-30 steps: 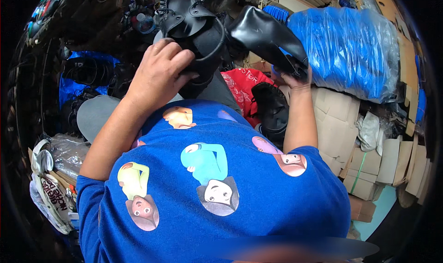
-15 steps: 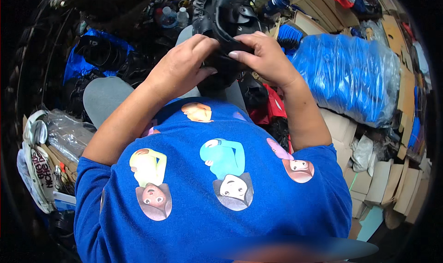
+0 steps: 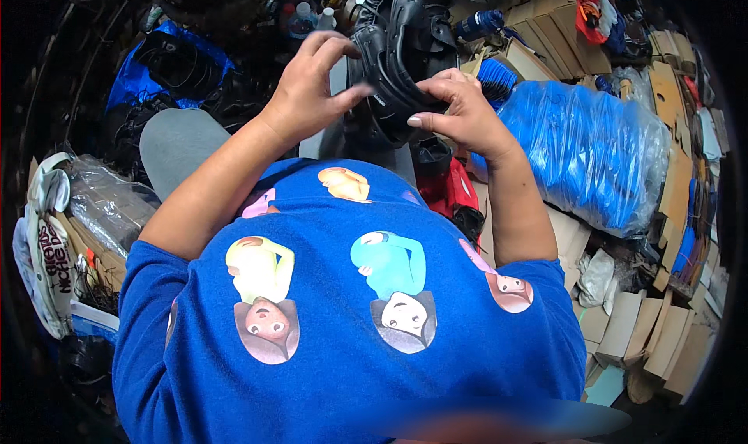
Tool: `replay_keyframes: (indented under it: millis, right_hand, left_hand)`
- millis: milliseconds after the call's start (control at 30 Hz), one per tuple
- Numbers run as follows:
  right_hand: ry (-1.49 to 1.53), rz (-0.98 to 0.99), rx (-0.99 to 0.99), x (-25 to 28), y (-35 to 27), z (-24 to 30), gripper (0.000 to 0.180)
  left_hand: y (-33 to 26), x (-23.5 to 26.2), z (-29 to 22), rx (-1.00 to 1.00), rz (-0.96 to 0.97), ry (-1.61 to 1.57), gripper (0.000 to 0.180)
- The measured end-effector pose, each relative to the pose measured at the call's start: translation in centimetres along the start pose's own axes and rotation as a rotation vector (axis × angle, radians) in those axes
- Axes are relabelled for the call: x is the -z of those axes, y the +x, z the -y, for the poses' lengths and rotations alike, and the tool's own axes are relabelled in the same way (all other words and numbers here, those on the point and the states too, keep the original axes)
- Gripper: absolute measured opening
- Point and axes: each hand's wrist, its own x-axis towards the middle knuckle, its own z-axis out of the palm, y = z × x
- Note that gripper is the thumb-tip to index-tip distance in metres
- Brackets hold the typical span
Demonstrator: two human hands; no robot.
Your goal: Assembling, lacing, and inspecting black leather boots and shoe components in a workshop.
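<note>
A glossy black leather-like piece (image 3: 401,62) with curved bands, an open middle and a gathered edge stands over my lap at the top centre. I cannot tell its exact kind. My right hand (image 3: 461,113) pinches its near right rim between thumb and fingers. At its left side, my left hand (image 3: 315,85) is curved with thumb and fingers apart. The left thumb tip is smeared by motion, close to the piece's edge. No held thing shows between the left fingers. Beneath the piece are my grey-clad legs (image 3: 183,152).
Clear plastic wraps a large blue bundle (image 3: 584,152) on the right. Flattened cardboard (image 3: 623,327) and a cardboard box (image 3: 549,35) lie around it. Several bottles (image 3: 301,21) stand beyond my left hand. A blue bag (image 3: 167,66) and a white cloth bag (image 3: 47,249) are at the left.
My left hand has lifted off the black piece, its fingers spreading apart. The piece has turned more upright, and my right hand keeps its pinch, slightly lower and further right.
</note>
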Motion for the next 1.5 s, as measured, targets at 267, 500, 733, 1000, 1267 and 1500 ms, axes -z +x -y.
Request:
replay_keyframes:
  millis: [267,500,733,1000,1267,1500]
  right_hand:
    - [-0.03,-0.198,0.214,-0.8,1.2,5.0,0.025]
    - [0.395,-0.486,-0.106,0.9,0.4,-1.1,0.019]
    - [0.258,-0.331,-0.086,-0.9,4.4,-3.4,0.034]
    - [0.876,-0.222,-0.239,0.0,4.2,-7.3,0.032]
    - [0.326,0.141,-1.037,-14.3,-7.6,-17.9,0.099]
    - [0.598,-0.409,-1.301,-25.9,-15.9,-24.6,0.073]
  left_hand:
    - [1.4,0.6,-4.7,-0.212,0.131,-0.034,0.046]
    - [1.9,0.6,-4.2,-0.05,0.412,0.321,0.039]
    - [0.6,0.6,-3.6,-0.341,0.31,0.245,0.025]
    - [0.6,0.5,-2.7,-0.359,0.334,0.1,0.025]
    - [0.4,0.5,-2.5,-0.208,0.37,0.08,0.026]
    - [0.8,0.1,-2.7,-0.199,0.393,0.044,0.028]
